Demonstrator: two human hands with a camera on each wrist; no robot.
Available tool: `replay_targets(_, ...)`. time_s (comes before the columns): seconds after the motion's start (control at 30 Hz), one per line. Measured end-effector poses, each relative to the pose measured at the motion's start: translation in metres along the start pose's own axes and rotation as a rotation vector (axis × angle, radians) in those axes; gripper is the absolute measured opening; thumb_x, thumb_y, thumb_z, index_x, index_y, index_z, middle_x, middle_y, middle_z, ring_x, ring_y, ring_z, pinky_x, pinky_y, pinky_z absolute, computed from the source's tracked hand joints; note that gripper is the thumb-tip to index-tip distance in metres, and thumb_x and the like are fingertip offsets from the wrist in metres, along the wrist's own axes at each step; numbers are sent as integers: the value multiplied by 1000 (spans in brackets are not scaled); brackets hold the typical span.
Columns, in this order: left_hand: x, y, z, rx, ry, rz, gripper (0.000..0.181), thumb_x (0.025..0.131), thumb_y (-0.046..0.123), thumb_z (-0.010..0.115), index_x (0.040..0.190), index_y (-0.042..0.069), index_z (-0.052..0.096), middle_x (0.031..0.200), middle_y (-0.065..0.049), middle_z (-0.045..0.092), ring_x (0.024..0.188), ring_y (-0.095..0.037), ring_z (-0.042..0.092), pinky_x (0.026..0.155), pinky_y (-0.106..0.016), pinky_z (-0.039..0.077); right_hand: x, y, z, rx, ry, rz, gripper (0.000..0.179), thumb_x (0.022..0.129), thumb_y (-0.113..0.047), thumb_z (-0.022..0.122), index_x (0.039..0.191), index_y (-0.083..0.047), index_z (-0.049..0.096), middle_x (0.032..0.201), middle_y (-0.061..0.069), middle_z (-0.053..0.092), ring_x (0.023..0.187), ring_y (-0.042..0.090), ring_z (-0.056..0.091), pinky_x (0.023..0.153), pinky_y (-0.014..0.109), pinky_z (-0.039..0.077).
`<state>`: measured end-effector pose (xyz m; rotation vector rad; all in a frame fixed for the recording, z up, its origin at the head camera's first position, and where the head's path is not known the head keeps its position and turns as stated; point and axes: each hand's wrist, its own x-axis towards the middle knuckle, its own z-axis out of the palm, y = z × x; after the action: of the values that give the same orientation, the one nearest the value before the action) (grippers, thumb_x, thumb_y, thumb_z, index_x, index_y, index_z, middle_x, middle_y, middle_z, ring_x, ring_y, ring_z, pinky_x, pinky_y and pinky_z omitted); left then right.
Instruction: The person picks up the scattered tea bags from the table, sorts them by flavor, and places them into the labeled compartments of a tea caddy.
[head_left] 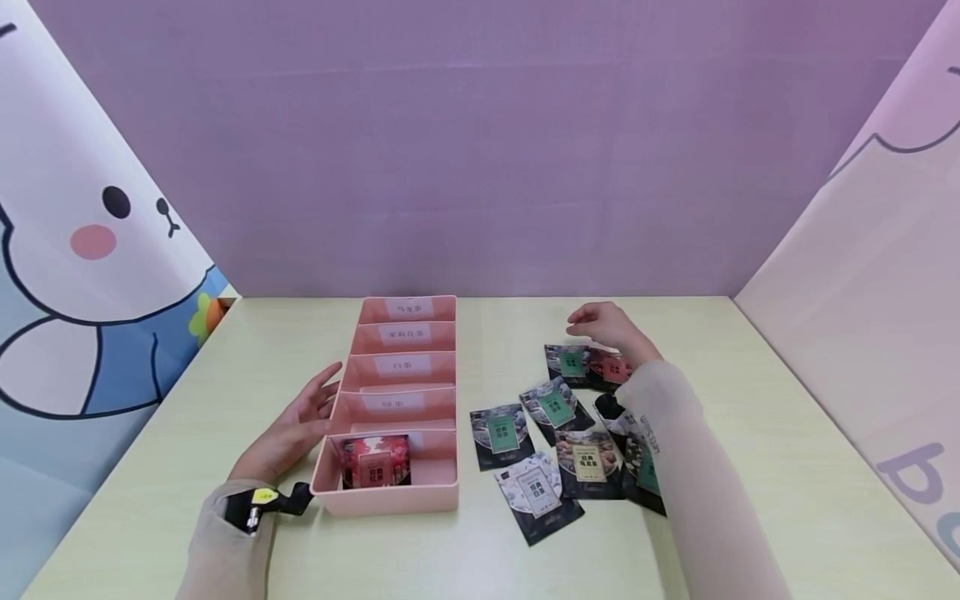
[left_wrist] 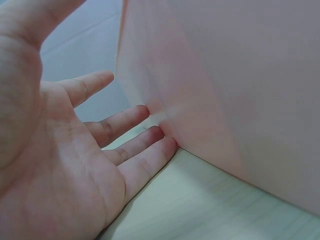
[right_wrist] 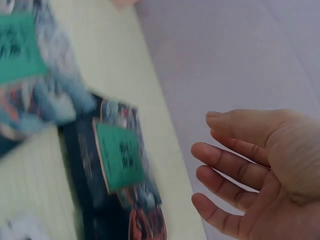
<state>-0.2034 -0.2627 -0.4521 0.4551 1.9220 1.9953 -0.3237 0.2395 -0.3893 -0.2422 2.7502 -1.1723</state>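
A long pink box [head_left: 382, 502] with several labelled compartments stands left of centre, a red tea sachet [head_left: 375, 467] in its nearest compartment. My left hand [head_left: 296, 425] lies beside the box's left side; in the left wrist view its extended fingertips [left_wrist: 156, 134] touch or nearly touch the pink wall. Over the back of the loose sachets hovers my right hand [head_left: 611, 327], fingers loosely bent and holding nothing. Nearest to it are a green-labelled sachet [head_left: 567, 364] and a red-labelled sachet [head_left: 609, 368], the latter partly hidden by the wrist.
Other sachets lie spread right of the box: green-labelled sachets [head_left: 501, 436], a white-labelled sachet [head_left: 536, 497] and a yellow-labelled sachet [head_left: 588, 467]. My right sleeve [head_left: 697, 467] covers part of the pile. A purple backdrop [head_left: 480, 167] rises behind the table [head_left: 765, 417].
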Motion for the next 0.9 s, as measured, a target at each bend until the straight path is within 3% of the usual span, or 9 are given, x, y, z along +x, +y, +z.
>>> replay_targets(0.27,0,1,1,-2,4,-1,83,99,13,57,161,18,2,161,-23,11,130,-4,41,101,-21,43,9,11,-2,-124,-73,0,33,97,-18,63,121,5,63,119,21,64,112,38,57,97,52,46)
replay_targets(0.73,0,-2,1,15,19,-17,84,97,11,58,161,21,4,162,-21,13,132,-8,39,101,-19,41,4,17,3,-111,-121,32,37,96,-19,65,125,4,62,127,22,59,116,39,54,99,54,44)
replay_targets(0.9,0,-2,1,12,23,-16,84,97,12,59,161,21,4,162,-21,13,133,-8,38,101,-20,41,4,15,2,-123,-170,48,42,90,-13,71,127,3,60,123,21,61,105,34,59,91,50,50)
